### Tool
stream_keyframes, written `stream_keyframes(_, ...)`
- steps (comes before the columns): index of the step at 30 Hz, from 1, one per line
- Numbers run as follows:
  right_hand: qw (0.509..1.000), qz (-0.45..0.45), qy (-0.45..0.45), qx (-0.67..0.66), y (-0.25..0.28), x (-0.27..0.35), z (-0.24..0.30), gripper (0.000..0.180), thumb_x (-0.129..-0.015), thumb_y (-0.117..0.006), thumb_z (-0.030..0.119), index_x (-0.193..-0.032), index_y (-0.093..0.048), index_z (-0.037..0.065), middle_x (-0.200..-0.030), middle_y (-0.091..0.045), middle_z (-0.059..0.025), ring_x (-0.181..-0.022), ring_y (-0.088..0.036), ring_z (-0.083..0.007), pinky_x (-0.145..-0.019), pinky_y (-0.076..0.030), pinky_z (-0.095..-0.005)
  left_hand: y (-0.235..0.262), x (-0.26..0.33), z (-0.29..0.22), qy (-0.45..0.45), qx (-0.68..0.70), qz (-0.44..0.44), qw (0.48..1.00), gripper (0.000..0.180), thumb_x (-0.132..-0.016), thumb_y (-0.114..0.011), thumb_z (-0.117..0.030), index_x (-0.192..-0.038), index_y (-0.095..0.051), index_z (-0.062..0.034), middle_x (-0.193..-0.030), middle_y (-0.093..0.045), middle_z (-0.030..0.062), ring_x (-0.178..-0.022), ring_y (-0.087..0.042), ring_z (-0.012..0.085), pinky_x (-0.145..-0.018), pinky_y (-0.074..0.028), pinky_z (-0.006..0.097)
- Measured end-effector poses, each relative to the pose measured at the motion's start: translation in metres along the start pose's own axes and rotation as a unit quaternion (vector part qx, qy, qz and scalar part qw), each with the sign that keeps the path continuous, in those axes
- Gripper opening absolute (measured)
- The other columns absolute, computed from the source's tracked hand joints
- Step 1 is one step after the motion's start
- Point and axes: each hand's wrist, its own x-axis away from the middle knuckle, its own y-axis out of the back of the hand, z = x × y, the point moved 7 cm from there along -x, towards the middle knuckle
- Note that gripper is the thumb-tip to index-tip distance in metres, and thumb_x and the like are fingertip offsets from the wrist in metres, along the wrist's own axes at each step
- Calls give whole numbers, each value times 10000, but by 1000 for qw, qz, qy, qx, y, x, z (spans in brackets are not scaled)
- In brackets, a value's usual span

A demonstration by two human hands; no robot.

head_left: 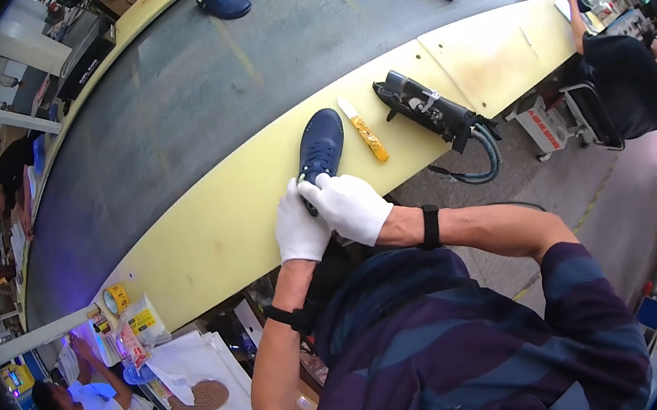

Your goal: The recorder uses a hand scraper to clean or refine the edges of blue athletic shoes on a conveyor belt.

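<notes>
Both white-gloved hands, left hand and right hand, close their grip on the heel of a dark blue lace-up sports shoe lying on the pale yellow worktop. Just right of the shoe lies a yellow-handled knife; farther right, a black hand tool with a hose.

Left hand and right hand in white gloves, pressed side by side, fingers apparently curled closed, bare forearms bent inward, dark band on each wrist
</notes>
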Motion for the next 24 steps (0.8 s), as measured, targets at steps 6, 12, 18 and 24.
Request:
stream_keyframes(6,992,21,-61,-111,0,50,-8,601,-849,-673,-21,-1431,-524,-24,-1160,-670,-242,-976,-698,-425,-838,-574,-481,16,4,3,103,37,19,994,754,-959,-689,-491,-1499,-450,-22,-1336,-648,289,-1190,-656,480,-1005,-529,523)
stream_keyframes(12,984,23,-107,-141,-5,90,-27,428,-922,-627,36,-1346,-589,0,-1143,-687,-236,-975,-703,-424,-836,-576,-495,9,5,49,117,277,24,953,492,-1028,-700,-336,-1359,-576,7,-1206,-724,177,-1084,-711,330,-995,-529,406)
stream_keyframes(18,982,26,-113,-148,0,98,-44,365,-950,-658,91,-1306,-626,22,-1131,-699,-222,-1003,-706,-416,-877,-578,-478,21,9,52,236,358,101,898,453,-1105,-537,-402,-1375,-544,-39,-955,-706,47,-654,-672,117,-412,-389,247)
stream_keyframes(24,973,-145,-147,-105,82,63,-99,262,-940,-687,26,-1201,-695,19,-1079,-732,-215,-985,-729,-408,-854,-597,-434,22,13,60,234,374,127,889,461,-1092,-554,-403,-1392,-545,-53,-963,-699,52,-656,-657,129,-448,-435,258)
